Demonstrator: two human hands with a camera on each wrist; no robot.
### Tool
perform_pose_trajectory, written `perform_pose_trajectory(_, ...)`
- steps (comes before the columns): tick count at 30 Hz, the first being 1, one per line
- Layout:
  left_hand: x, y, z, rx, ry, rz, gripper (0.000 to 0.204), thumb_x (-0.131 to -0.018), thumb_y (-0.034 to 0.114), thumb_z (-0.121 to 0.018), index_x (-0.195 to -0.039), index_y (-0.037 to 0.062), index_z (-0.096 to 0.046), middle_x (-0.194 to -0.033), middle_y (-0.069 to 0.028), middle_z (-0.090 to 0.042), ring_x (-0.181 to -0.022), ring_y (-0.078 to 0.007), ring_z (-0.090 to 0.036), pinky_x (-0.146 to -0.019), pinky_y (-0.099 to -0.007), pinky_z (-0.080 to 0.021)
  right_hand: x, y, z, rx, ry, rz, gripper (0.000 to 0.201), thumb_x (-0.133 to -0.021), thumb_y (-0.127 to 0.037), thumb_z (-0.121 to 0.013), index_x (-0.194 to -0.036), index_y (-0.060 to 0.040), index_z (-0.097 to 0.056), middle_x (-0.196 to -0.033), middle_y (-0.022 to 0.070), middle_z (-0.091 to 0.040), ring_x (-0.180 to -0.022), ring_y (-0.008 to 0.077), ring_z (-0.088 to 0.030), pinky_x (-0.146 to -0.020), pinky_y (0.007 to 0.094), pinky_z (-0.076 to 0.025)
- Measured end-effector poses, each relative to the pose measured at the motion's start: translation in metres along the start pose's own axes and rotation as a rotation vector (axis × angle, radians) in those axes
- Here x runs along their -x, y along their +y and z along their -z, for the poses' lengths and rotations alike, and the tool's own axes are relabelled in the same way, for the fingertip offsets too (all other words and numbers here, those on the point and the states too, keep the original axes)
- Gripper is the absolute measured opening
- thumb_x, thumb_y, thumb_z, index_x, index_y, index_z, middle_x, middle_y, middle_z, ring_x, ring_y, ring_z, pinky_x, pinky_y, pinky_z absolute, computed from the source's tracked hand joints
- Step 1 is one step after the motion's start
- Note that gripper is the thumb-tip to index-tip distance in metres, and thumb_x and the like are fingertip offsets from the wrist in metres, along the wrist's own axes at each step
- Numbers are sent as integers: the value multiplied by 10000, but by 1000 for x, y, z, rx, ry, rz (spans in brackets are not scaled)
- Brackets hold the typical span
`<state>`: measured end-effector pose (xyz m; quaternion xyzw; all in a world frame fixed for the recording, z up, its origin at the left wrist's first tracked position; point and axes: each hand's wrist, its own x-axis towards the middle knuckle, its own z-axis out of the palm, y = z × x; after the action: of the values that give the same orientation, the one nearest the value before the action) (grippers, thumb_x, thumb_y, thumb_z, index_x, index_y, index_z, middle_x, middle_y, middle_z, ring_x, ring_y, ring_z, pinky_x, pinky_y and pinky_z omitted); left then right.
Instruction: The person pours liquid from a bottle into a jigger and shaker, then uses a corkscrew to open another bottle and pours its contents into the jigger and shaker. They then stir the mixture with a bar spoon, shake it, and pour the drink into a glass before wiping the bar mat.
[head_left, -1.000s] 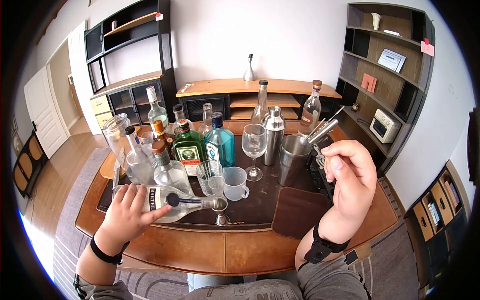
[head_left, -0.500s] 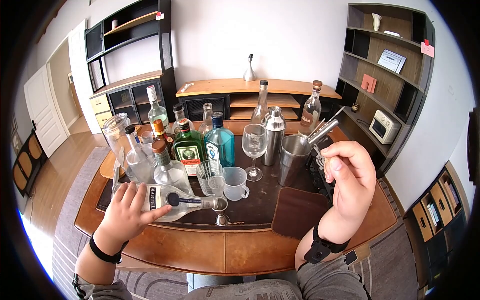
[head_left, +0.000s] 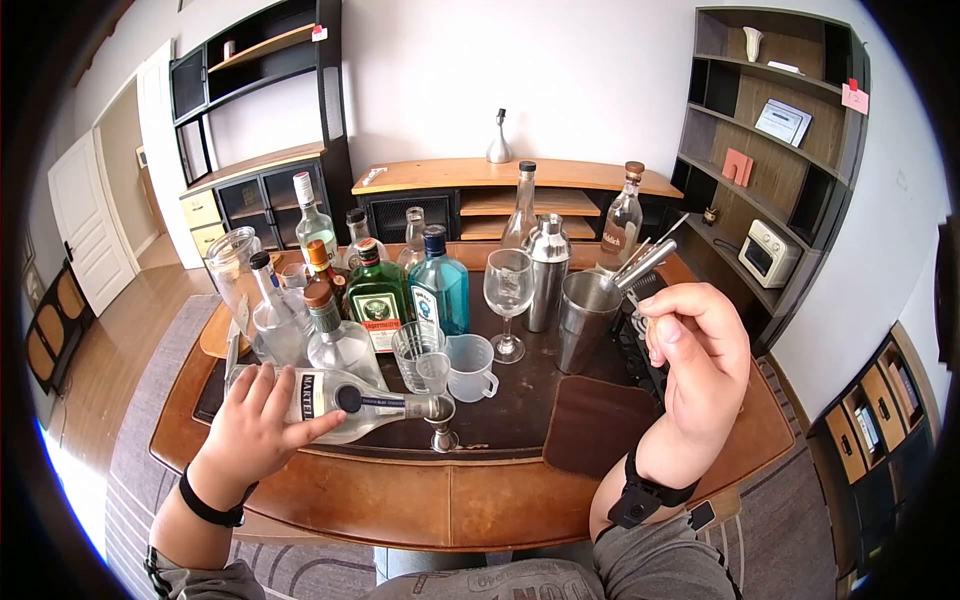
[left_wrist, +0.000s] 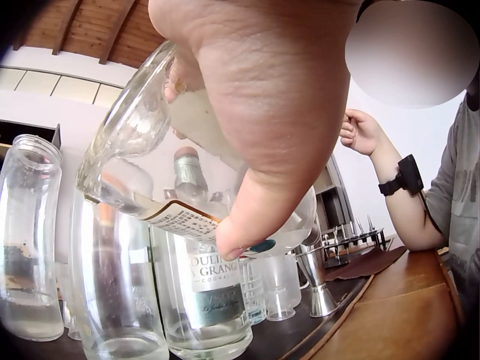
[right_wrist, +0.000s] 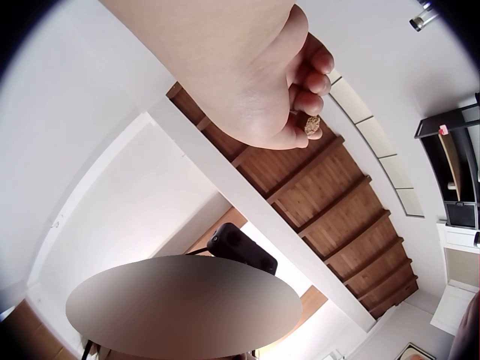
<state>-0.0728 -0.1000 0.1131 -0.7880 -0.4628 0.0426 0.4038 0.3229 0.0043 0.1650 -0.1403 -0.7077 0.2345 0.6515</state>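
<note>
Left hand [head_left: 258, 422] grips one bottle [head_left: 345, 402] at one jigger [head_left: 443, 437], right hand [head_left: 702, 352] pinches one cork [right_wrist: 312, 126]

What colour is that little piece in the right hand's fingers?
The piece is mottled brown, clearest in the right wrist view.

From where I stood, the clear glass bottle [head_left: 352, 408] lay tipped nearly flat in the left hand [head_left: 254, 416], neck pointing right, its mouth at the rim of an upright, silvery jigger [head_left: 443, 431] on the near side. Farther right, the raised right hand [head_left: 702, 345] pinched a small, speckled brown cork-like piece [right_wrist: 312, 126].
</note>
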Motion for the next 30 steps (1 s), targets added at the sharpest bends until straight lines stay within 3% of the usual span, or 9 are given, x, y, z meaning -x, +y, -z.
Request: perform_pose_trajectory(30, -2, 2, -3, 35, 29, 19, 580, -870, 211, -541, -1383, 454, -427, -1131, -216, -560, -989, -362, -574, -887, -484, -461, 0, 0, 0, 11, -2, -5, 156, -930, -99, -596, -977, 48, -623, -891, 79, -597, -644, 76, -497, -564, 207, -382)
